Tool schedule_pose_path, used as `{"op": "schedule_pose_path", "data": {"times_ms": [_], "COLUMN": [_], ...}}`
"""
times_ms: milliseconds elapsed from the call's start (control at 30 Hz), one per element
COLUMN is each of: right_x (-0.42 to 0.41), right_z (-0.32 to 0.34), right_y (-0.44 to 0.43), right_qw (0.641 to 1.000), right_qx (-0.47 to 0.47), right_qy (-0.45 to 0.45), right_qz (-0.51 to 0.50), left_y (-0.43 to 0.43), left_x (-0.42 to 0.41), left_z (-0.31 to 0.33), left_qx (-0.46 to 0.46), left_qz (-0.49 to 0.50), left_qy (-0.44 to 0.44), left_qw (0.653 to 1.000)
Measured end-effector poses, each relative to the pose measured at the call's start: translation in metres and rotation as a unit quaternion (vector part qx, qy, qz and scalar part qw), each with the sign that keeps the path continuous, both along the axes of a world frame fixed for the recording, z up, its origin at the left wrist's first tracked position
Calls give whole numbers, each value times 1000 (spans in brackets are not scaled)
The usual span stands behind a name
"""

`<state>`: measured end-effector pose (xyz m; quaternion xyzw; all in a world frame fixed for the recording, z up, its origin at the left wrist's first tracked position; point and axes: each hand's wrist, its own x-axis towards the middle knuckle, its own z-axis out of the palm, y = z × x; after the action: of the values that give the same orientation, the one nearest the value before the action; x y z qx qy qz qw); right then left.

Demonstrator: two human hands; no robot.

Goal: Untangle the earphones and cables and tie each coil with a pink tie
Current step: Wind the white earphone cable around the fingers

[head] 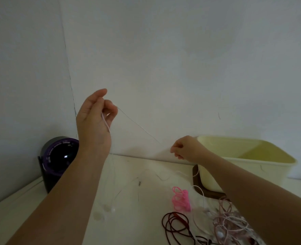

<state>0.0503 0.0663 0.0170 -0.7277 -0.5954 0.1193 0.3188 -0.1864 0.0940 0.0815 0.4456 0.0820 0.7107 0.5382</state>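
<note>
A white earphone cable (139,125) was pinched, stretched between the fingers (111,110) of left hand (93,121) and right hand (186,149); untangling was judged underway, coiling required next.

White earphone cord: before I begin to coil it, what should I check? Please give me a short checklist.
1. Left hand pinches the cord: ok.
2. Right hand grips the other part of the cord: ok.
3. The span between the hands is straight, with no knot: ok.
4. The rest of the cord is free of the tangle: cannot tell.
5. Pink ties lie near, probably in reach: ok.
</note>
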Motion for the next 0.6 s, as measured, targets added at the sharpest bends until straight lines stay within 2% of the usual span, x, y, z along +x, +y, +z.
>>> {"op": "schedule_pose_path", "data": {"times_ms": [67,167,233,300,367,433,533,600], "right_x": [-11,-23,-28,-34,-42,-50,-62,-65], "right_z": [0,4,17,38,62,82,96,94], "right_y": [5,5,3,-3,-14,-27,-40,-40], "right_qw": [998,993,995,997,986,968,957,954], "right_qx": [-18,-65,-43,29,115,159,131,111], "right_qy": [-59,-67,-38,10,82,140,136,128], "right_qz": [13,66,79,77,86,133,223,248], "left_y": [-5,-9,-8,-8,-7,-8,-11,-15], "left_x": [7,15,16,16,16,17,18,20], "left_z": [3,4,4,2,1,0,-2,-1], "left_qx": [20,52,78,90,92,88,93,102], "left_qz": [-1,-9,-6,-1,-1,-16,-59,-78], "left_qy": [23,93,139,173,193,205,229,243], "left_qw": [1000,994,987,981,977,975,967,961]}}
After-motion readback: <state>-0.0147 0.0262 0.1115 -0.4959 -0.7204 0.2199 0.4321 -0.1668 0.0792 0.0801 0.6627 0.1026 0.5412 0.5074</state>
